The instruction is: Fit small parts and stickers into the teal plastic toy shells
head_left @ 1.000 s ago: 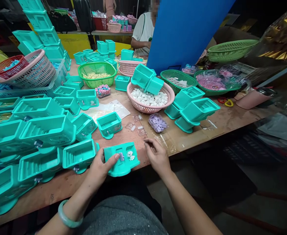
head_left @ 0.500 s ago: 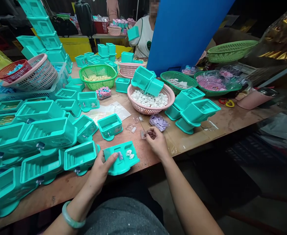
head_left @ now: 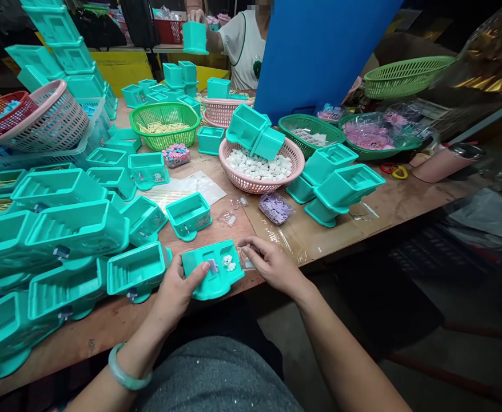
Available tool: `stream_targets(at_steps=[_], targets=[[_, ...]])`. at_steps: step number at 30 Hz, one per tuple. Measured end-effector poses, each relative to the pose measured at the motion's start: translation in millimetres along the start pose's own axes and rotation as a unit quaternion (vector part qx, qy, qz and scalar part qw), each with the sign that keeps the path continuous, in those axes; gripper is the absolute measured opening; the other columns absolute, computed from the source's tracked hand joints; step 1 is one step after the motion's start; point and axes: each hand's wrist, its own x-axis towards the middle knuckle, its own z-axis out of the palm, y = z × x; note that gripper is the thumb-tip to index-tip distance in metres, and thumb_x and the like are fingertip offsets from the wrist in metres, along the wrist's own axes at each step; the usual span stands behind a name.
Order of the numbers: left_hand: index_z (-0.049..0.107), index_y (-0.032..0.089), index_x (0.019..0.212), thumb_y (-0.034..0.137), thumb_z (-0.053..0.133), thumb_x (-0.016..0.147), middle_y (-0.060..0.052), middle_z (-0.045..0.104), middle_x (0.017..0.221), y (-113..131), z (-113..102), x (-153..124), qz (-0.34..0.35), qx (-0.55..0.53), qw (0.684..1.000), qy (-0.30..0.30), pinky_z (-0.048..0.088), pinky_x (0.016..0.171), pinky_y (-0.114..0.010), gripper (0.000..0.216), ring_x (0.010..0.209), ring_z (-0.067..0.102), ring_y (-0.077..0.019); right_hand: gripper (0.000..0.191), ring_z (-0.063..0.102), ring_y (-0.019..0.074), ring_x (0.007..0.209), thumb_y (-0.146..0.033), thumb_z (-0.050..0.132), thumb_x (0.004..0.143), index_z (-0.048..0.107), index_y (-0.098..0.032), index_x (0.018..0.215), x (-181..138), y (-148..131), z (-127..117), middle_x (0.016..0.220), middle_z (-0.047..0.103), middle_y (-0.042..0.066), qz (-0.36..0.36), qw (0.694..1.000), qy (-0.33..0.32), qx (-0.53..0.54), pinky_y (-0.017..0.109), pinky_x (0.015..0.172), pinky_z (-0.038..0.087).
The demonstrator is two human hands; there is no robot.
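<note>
My left hand [head_left: 180, 285] is closed on the near left side of a teal plastic box [head_left: 202, 254], its thumb lying over the face. A small white dog figure [head_left: 228, 262] sits in a recess of that face, and a small lilac piece [head_left: 213, 265] stands beside the thumb. Close to the box's right edge, my right hand [head_left: 274, 264] has its fingers bent together around a small clear plastic piece [head_left: 246, 260], partly hidden beneath them. Two similar clear pieces [head_left: 227, 218] lie on the table beyond.
Teal boxes [head_left: 66, 229] crowd the left side, some stacked. A pink basket [head_left: 262, 186] holds white figures, with a bag of lilac pieces [head_left: 275, 208] before it. More teal boxes [head_left: 347, 186] stand right. Across the table, a co-worker's hand [head_left: 195, 16] holds a teal box.
My right hand has drawn back toward the box with the clear piece. The left hand still holds the box. The co-worker's teal box has moved left and up in view.
</note>
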Motion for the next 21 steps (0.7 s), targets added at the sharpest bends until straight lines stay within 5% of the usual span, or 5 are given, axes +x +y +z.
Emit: stream_targets(at_steps=[10,18,21], targets=[[0.062,0.02,0.113,0.06,0.082,0.069,-0.009,0.077,0.108,3,0,-3,0.036,0.1,0.994,-0.004,0.056,0.085,-0.039,0.063,0.101,0.071,-0.0301,0.015,0.065,0.0181,0.073,-0.025,0.048,0.099,0.063,-0.024,0.098,-1,0,6,0.083,0.071,0.001,-0.007,0.999,0.014,-0.05,0.027,0.067,0.045],[0.059,0.019,0.115,0.062,0.079,0.071,-0.012,0.074,0.115,7,5,4,0.068,0.158,0.985,-0.019,0.054,0.091,-0.042,0.065,0.108,0.068,-0.0311,0.027,0.069,0.0268,0.08,-0.016,0.037,0.1,0.064,-0.015,0.104,-7,-17,35,0.086,0.072,0.013,0.045,0.961,0.071,-0.265,0.033,0.068,0.047],[0.061,0.019,0.112,0.064,0.08,0.068,-0.01,0.075,0.11,9,5,4,0.053,0.135,0.989,-0.01,0.055,0.089,-0.041,0.066,0.104,0.07,-0.0303,0.031,0.069,0.0284,0.092,-0.026,0.04,0.102,0.061,-0.013,0.121,-15,-25,34,0.099,0.071,0.015,0.037,0.981,0.058,-0.183,0.037,0.08,0.051]])
